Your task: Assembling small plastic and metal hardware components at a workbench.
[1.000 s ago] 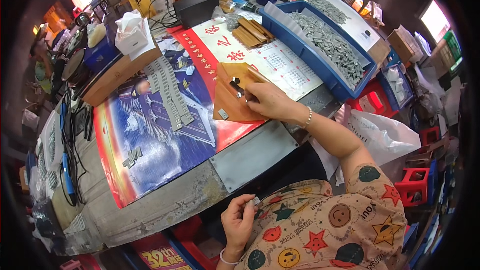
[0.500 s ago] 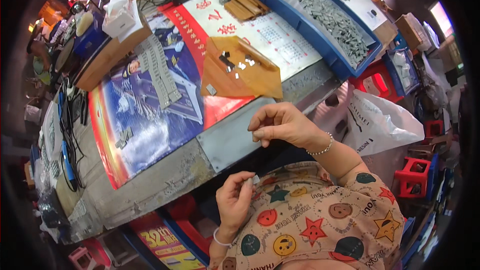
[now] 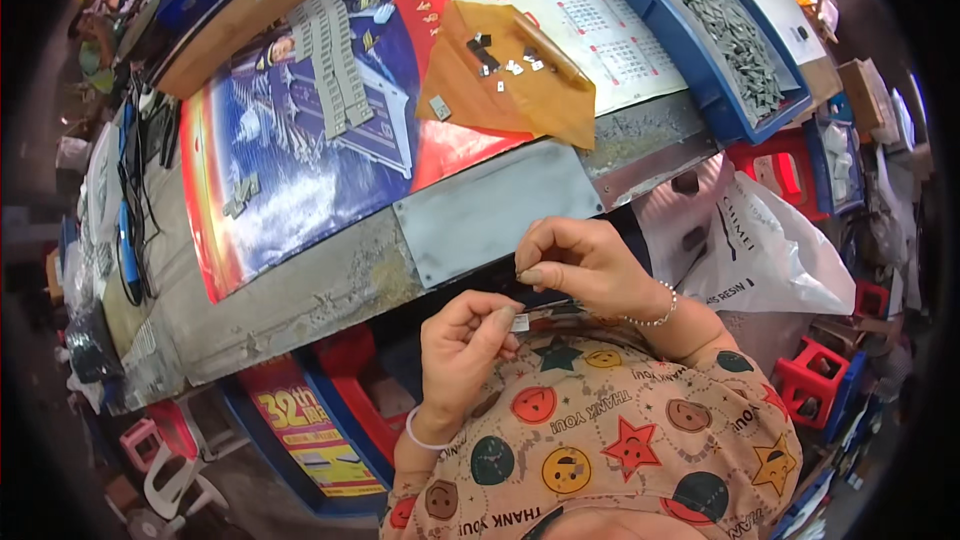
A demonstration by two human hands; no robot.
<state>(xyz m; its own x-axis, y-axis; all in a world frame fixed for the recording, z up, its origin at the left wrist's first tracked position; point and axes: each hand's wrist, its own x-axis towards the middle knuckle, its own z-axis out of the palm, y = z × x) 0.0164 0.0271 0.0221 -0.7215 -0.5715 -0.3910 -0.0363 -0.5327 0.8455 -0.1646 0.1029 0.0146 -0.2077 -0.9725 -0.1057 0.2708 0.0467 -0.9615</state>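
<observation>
My left hand (image 3: 465, 340) is closed, pinching a small flat grey-white piece (image 3: 520, 323) between thumb and fingers, close to my patterned shirt. Just above and to its right is my right hand (image 3: 585, 265), thumb and fingertips pressed together; whatever sits in that pinch is too small to make out. The two hands are near each other but apart, in front of the table edge. Beyond them, an amber sheet (image 3: 560, 115) on the table carries small white pieces (image 3: 515, 67), black bits (image 3: 485, 52) and one grey piece (image 3: 440, 108).
A grey metal plate (image 3: 500, 210) lies along the table's near edge. Rows of grey parts (image 3: 340, 70) rest on a colourful poster (image 3: 290, 230). A blue tray (image 3: 720, 105) heaped with grey pieces stands far right. Below it are a white plastic bag (image 3: 790, 260) and a red stool (image 3: 812, 380).
My hands have come closer together, the right one lowering toward the left. The table and everything on it sit higher in the picture as the view tilts down.
</observation>
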